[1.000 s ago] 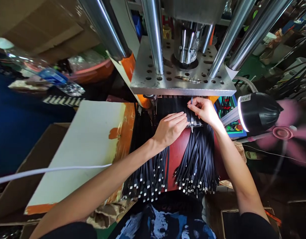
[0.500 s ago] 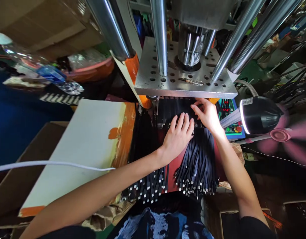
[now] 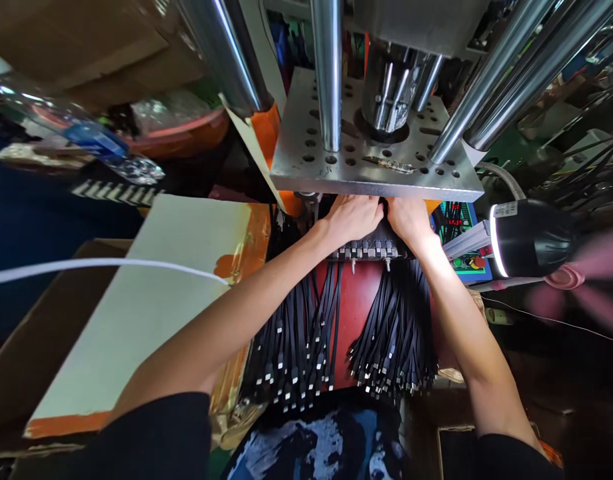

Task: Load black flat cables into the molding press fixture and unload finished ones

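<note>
Both hands are close together at the front of a metal press plate (image 3: 296, 170), over a black fixture (image 3: 371, 233). My left hand (image 3: 354, 217) has its fingers curled on the fixture's upper part; what they grip is hidden. My right hand (image 3: 409, 219) is also closed beside it, its fingertips partly under the plate. Along the fixture's front edge runs a row of silver connectors (image 3: 369, 251). Two bundles of black cables with metal plugs hang over the red surface: the left cable bundle (image 3: 296, 327) and the right cable bundle (image 3: 394, 327).
Steel columns (image 3: 326, 80) rise from the plate. At right stand a lit lamp (image 3: 531, 239), a control panel (image 3: 461, 230) and a spinning pink fan (image 3: 566, 277). A white board (image 3: 151, 300) with taped edges lies at left, crossed by a white cord (image 3: 136, 262).
My left hand has moved forward from the fixture's front edge and its spread fingers have curled. My right hand has closed beside it. The row of connectors has come into view.
</note>
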A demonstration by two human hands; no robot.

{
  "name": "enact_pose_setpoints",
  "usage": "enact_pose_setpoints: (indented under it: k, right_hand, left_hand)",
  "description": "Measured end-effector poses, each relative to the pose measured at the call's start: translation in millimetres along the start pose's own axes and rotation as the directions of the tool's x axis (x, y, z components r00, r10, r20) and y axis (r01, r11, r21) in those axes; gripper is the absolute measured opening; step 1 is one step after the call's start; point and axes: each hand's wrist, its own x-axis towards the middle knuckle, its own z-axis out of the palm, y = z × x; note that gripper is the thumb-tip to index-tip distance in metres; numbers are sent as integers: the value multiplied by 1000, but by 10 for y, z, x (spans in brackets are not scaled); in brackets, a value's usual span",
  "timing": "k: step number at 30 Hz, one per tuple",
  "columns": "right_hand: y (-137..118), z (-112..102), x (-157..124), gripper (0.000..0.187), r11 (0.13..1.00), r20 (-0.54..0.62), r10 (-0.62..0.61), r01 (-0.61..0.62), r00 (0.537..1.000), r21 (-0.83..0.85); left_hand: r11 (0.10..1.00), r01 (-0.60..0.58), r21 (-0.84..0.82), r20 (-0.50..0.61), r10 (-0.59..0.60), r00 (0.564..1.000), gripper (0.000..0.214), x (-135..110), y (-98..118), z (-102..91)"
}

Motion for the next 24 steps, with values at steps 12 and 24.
enact_pose_setpoints:
  k: [12, 24]
  right_hand:
    - [-166, -79, -2270, 32, 891, -187, 435, -391, 881, 230]
    - [-237, 4, -2960, 39, 652, -6, 674, -591, 738, 475]
  left_hand:
    - [881, 388, -270, -94, -426, 900, 21, -1985, 450, -306]
    - [499, 516, -696, 389, -343, 855, 39, -2263, 339, -126]
